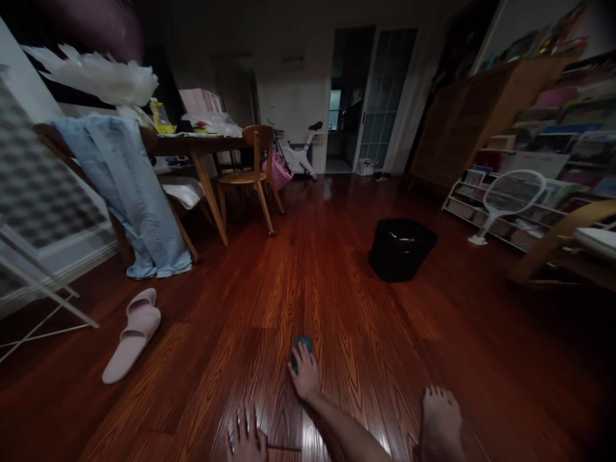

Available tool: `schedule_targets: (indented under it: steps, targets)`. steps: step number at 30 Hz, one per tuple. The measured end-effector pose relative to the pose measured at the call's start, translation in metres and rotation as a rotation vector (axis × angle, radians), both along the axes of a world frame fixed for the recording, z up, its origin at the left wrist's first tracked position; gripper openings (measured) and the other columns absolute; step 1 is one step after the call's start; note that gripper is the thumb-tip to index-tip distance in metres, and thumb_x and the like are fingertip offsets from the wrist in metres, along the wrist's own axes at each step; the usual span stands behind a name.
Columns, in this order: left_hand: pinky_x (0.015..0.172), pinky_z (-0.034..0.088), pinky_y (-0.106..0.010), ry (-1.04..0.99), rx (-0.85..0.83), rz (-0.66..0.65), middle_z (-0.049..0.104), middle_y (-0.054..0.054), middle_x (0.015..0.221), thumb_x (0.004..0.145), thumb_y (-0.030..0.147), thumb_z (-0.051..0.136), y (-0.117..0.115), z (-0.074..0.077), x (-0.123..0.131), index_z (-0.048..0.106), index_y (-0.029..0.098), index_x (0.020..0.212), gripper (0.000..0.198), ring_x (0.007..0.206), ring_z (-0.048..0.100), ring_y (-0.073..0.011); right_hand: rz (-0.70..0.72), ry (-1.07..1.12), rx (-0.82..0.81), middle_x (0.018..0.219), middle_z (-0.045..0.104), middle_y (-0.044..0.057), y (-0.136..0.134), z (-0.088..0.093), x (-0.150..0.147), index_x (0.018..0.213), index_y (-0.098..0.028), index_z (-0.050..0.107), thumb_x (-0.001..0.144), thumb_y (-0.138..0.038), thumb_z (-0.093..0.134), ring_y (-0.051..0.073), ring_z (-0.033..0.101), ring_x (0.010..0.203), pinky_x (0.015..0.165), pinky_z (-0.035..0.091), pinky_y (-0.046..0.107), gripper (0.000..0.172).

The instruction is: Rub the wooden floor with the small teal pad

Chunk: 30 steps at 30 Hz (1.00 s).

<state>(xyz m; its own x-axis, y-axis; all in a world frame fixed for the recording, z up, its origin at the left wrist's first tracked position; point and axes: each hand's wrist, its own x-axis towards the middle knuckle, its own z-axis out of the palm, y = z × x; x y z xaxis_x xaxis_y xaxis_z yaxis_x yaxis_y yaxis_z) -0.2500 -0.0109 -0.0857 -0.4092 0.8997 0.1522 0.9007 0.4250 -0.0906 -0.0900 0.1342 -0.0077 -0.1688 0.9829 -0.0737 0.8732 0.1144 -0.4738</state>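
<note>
Near the bottom centre, my right hand (307, 373) reaches across the wooden floor and lies over a dark teal rounded object (303, 341). Its fingers curve over the top; the hand hides much of the object, and I cannot make out its kind. Lower and to the left, my left hand (248, 439) is at the bottom edge with its fingers spread, close to the floor and holding nothing. A bare foot (440, 420) stands on the floor to the right of my right arm.
A black bin (402, 250) stands ahead to the right. One pink slipper (135, 337) or a touching pair lies left. Jeans (137, 192) hang over a chair by the table (202, 144). A white racket (513, 192) leans near the shelves; an exercise bike (301, 154) stands farther back.
</note>
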Motion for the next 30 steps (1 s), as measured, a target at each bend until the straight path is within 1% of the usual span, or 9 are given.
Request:
schedule_targets:
  steps: [3, 6, 8, 10, 14, 16, 23, 26, 30]
  targets:
    - [0.124, 0.017, -0.053, 0.035, -0.048, 0.012, 0.051, -0.004, 0.151, 0.081, 0.022, 0.052, 0.000, 0.006, 0.002, 0.058, 0.027, 0.139, 0.059, 0.148, 0.034, -0.0291, -0.172, -0.080, -0.021, 0.164, 0.029, 0.010, 0.026, 0.004, 0.045, 0.153, -0.018, 0.040, 0.100, -0.044, 0.027, 0.023, 0.024, 0.152, 0.123, 0.021, 0.043, 0.061]
    - [0.124, 0.017, -0.053, 0.047, -0.067, 0.024, 0.052, -0.004, 0.150, 0.081, 0.023, 0.052, -0.001, 0.012, 0.004, 0.059, 0.028, 0.139, 0.058, 0.147, 0.035, -0.0288, -0.308, -0.153, -0.001, 0.165, 0.027, 0.013, 0.037, -0.006, 0.087, 0.155, -0.014, 0.037, 0.098, -0.040, 0.025, 0.025, 0.023, 0.153, 0.122, 0.020, 0.047, 0.063]
    - [0.123, 0.018, -0.053, 0.043, -0.079, 0.010, 0.054, -0.004, 0.149, 0.081, 0.023, 0.052, -0.002, 0.015, 0.004, 0.059, 0.029, 0.139, 0.058, 0.147, 0.036, -0.0292, -0.370, -0.196, 0.033, 0.165, 0.027, 0.013, 0.035, -0.018, 0.104, 0.154, -0.014, 0.038, 0.097, -0.040, 0.025, 0.025, 0.023, 0.153, 0.123, 0.019, 0.046, 0.064]
    - [0.123, 0.018, -0.053, 0.026, -0.089, -0.016, 0.055, -0.005, 0.148, 0.081, 0.024, 0.051, -0.003, 0.016, 0.002, 0.059, 0.028, 0.139, 0.058, 0.146, 0.037, -0.0301, -0.403, -0.214, 0.071, 0.165, 0.026, 0.014, 0.029, -0.029, 0.107, 0.154, -0.013, 0.038, 0.097, -0.040, 0.025, 0.026, 0.022, 0.153, 0.123, 0.018, 0.048, 0.065]
    - [0.123, 0.019, -0.054, -0.012, -0.088, -0.046, 0.054, -0.004, 0.149, 0.082, 0.026, 0.051, -0.005, 0.017, -0.003, 0.057, 0.030, 0.140, 0.059, 0.146, 0.036, -0.0300, -0.426, -0.212, 0.106, 0.165, 0.025, 0.016, 0.010, -0.042, 0.077, 0.154, -0.012, 0.038, 0.096, -0.045, 0.028, 0.030, 0.019, 0.153, 0.122, 0.017, 0.053, 0.067]
    - [0.123, 0.020, -0.054, -0.021, -0.078, -0.047, 0.052, -0.005, 0.151, 0.082, 0.025, 0.051, -0.005, 0.017, -0.004, 0.056, 0.029, 0.141, 0.059, 0.147, 0.035, -0.0294, -0.376, -0.171, 0.084, 0.165, 0.025, 0.015, -0.003, -0.042, 0.051, 0.155, -0.014, 0.038, 0.096, -0.047, 0.032, 0.030, 0.018, 0.154, 0.123, 0.016, 0.052, 0.067]
    - [0.121, 0.024, -0.052, 0.003, -0.019, -0.040, 0.052, -0.009, 0.150, 0.081, 0.022, 0.055, -0.003, 0.016, -0.004, 0.061, 0.026, 0.137, 0.057, 0.145, 0.038, -0.0314, 0.086, 0.052, 0.060, 0.167, 0.019, 0.002, -0.055, -0.047, -0.030, 0.157, -0.030, 0.031, 0.099, -0.048, 0.033, 0.023, 0.015, 0.154, 0.124, 0.018, 0.047, 0.061]
    - [0.120, 0.025, -0.051, 0.004, 0.003, -0.091, 0.052, -0.008, 0.151, 0.084, 0.024, 0.052, -0.005, 0.016, -0.005, 0.059, 0.027, 0.139, 0.056, 0.144, 0.040, -0.0301, 0.139, 0.094, 0.036, 0.167, 0.019, 0.002, -0.054, -0.039, -0.042, 0.156, -0.030, 0.034, 0.100, -0.047, 0.033, 0.024, 0.018, 0.154, 0.124, 0.021, 0.046, 0.059]
    - [0.122, 0.022, -0.052, 0.039, -0.036, -0.036, 0.052, -0.006, 0.151, 0.084, 0.024, 0.050, -0.004, 0.017, -0.002, 0.058, 0.028, 0.140, 0.057, 0.146, 0.037, -0.0295, 0.120, 0.075, 0.008, 0.164, 0.029, 0.004, -0.022, -0.010, -0.021, 0.152, -0.027, 0.042, 0.099, -0.050, 0.034, 0.023, 0.023, 0.153, 0.123, 0.023, 0.040, 0.059]
